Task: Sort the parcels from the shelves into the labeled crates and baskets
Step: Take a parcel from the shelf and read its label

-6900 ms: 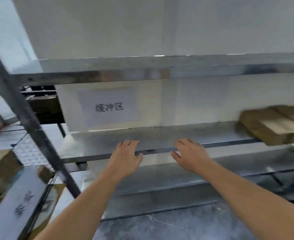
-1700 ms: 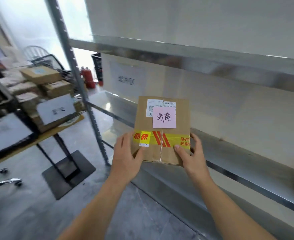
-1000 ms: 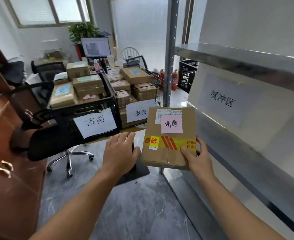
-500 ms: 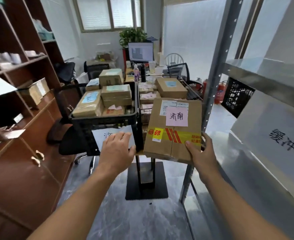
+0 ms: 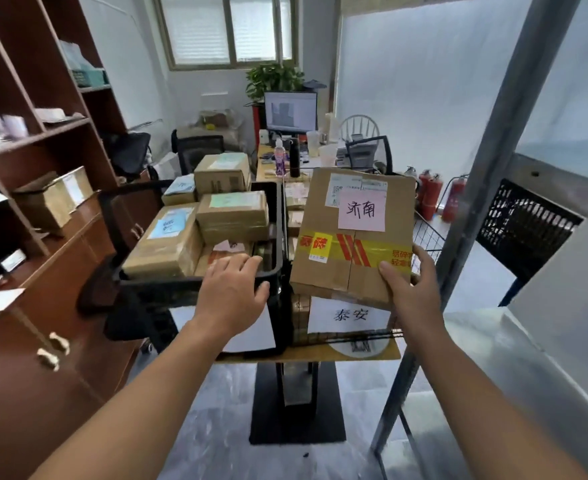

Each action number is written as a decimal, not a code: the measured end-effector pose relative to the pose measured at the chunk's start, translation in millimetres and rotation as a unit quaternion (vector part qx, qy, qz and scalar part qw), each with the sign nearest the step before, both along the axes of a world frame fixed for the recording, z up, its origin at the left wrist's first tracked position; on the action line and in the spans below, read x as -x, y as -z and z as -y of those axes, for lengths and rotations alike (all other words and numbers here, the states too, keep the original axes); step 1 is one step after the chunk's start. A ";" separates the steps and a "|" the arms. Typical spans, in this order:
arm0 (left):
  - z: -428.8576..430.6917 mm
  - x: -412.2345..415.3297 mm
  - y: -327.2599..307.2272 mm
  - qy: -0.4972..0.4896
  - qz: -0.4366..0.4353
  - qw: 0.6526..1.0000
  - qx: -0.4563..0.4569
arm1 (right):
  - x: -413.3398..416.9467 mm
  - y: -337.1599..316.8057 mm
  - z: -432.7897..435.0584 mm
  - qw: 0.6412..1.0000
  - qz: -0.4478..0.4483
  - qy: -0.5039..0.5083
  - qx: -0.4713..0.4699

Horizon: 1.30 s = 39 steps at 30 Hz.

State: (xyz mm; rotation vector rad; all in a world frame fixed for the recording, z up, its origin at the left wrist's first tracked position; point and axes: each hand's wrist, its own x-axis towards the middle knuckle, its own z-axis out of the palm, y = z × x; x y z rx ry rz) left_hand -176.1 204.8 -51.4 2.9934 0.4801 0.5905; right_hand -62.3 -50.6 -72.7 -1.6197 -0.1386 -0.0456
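My right hand (image 5: 412,289) grips the lower right corner of a flat cardboard parcel (image 5: 341,268) with a pink note reading 济南 and yellow fragile tape. It hangs in front of a wire basket (image 5: 427,237) whose white label (image 5: 349,315) reads 泰安. My left hand (image 5: 231,292) is open, fingers spread over the front rim of a black crate (image 5: 188,282) holding several taped brown parcels (image 5: 231,216). The crate's own label is mostly hidden behind my left forearm.
Crate and basket stand on a small wooden table with a black pedestal base (image 5: 296,403). A brown cabinet with shelves (image 5: 25,237) runs along the left. A metal rack post (image 5: 458,237) and shelf (image 5: 528,358) are at the right. A desk with a monitor (image 5: 290,112) stands behind.
I have stepped closer to the crate and basket. The parcel stayed in my right hand alone, and my left hand has reached onto the black crate's rim.
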 end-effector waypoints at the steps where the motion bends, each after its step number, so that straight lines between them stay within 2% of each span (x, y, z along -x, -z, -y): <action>1: -6.0 -12.8 -0.5 0.005 -0.002 1.000 0.007 | -11.4 -3.9 -3.3 1.000 0.001 0.012 -0.005; 10: -54.7 -106.0 2.9 0.075 -0.005 0.995 0.067 | -90.0 -30.6 -25.8 0.995 -0.015 0.091 -0.048; 14: -70.0 -113.4 9.9 0.056 0.004 0.994 0.089 | -101.0 -34.0 -55.5 0.995 -0.044 0.051 -0.080; 18: -94.9 -102.9 7.6 0.001 0.031 0.991 0.131 | -106.9 -41.7 -98.2 0.992 -0.078 -0.033 -0.090; 22: -117.6 -79.7 -4.8 -0.068 0.091 0.974 0.196 | -108.9 -49.3 -135.5 0.986 -0.105 -0.126 -0.009; 25: -126.6 -60.3 -11.7 -0.100 0.116 0.966 0.207 | -106.9 -55.4 -152.0 0.968 -0.147 -0.197 0.047; 28: -126.1 -45.3 -13.9 -0.123 0.123 0.964 0.199 | -103.7 -64.8 -158.3 0.946 -0.142 -0.255 0.143; 36: -108.9 -3.1 -20.8 -0.166 0.188 0.939 0.236 | -79.9 -89.5 -170.7 0.883 -0.131 -0.336 0.301; 39: -105.6 11.3 -18.4 -0.175 0.198 0.930 0.255 | -67.5 -83.0 -171.9 0.877 -0.147 -0.342 0.305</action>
